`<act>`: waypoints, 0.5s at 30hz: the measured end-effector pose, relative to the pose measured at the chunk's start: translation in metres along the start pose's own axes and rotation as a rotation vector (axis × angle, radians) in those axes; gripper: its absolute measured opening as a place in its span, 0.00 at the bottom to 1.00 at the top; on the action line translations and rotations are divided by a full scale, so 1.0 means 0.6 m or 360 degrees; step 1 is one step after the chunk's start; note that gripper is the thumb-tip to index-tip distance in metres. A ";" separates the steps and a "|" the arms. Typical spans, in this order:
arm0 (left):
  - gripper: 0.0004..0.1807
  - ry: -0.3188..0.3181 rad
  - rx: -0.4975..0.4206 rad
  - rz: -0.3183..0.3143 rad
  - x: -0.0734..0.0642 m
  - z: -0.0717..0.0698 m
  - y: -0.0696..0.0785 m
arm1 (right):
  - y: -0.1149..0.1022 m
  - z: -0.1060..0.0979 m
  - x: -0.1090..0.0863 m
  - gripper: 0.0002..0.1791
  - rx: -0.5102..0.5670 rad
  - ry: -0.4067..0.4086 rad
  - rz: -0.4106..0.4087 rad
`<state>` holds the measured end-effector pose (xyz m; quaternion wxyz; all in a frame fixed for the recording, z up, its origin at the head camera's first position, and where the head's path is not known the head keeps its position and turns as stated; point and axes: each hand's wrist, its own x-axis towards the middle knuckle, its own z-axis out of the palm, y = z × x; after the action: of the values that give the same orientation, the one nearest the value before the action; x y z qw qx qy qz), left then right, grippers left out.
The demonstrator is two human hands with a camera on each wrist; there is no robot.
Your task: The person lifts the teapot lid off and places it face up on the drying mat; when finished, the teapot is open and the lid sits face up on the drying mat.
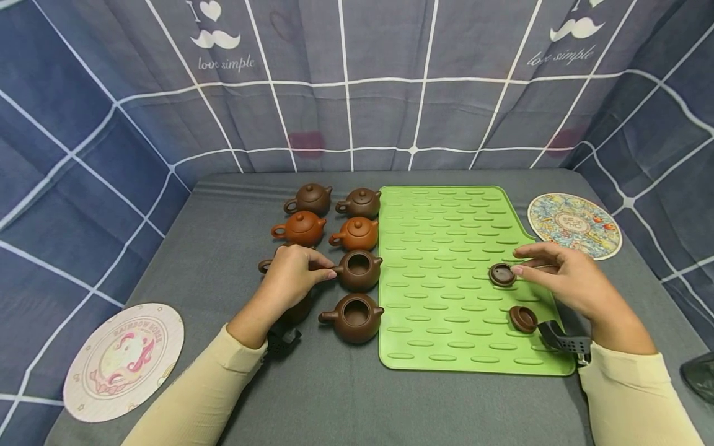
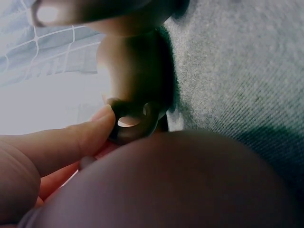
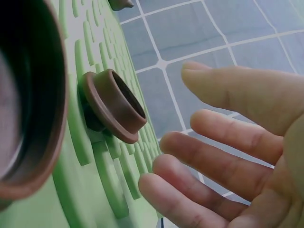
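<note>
Head view: left hand on a teapot, right hand by a lid

From where I stand, the left hand (image 1: 292,272) pinches the handle (image 2: 135,134) of a brown teapot (image 1: 359,271). The pot sits lidless on the grey table (image 1: 334,396), at nine o'clock from the middle of the green mat (image 1: 424,325). A second open pot (image 1: 357,319) stands at its six o'clock, a lidded orange pot (image 1: 358,234) at its twelve.

The right hand (image 1: 574,279) holds nothing; its fingers are loosely spread, just beside an upturned lid (image 1: 502,275) near the mat's three o'clock. Another lid (image 1: 523,319) rests towards four.

To my mind, a light, steady pinch serves best, with the pot's base level so it doesn't knock its close neighbours. The right fingers should stay off the lid's rim; tilted as it is, it could easily rock.
</note>
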<state>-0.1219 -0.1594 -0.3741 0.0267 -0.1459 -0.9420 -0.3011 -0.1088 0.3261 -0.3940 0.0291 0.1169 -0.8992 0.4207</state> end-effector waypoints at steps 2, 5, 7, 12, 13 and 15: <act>0.08 -0.0004 0.0003 0.0000 0.000 0.000 0.000 | 0.000 0.000 0.000 0.20 0.0022 0.0028 -0.0011; 0.08 -0.0010 0.0003 -0.0011 -0.001 -0.001 0.002 | -0.003 0.001 0.002 0.19 0.0025 0.0073 -0.0022; 0.08 -0.0011 0.0009 -0.0011 0.000 -0.001 0.003 | -0.006 0.001 0.002 0.19 0.0036 0.0097 -0.0027; 0.07 -0.0026 0.0027 0.0001 0.001 -0.001 0.006 | -0.015 0.004 0.005 0.19 0.0054 0.0139 -0.0033; 0.07 -0.0029 0.0033 0.0005 0.002 -0.002 0.007 | -0.017 0.005 0.006 0.19 0.0062 0.0141 -0.0035; 0.07 -0.0037 0.0041 0.0009 0.003 -0.003 0.007 | -0.022 0.008 0.009 0.18 0.0062 0.0142 -0.0043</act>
<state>-0.1224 -0.1565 -0.3699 0.0185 -0.1515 -0.9456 -0.2872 -0.1109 0.3133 -0.3860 0.0726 0.1108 -0.8870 0.4424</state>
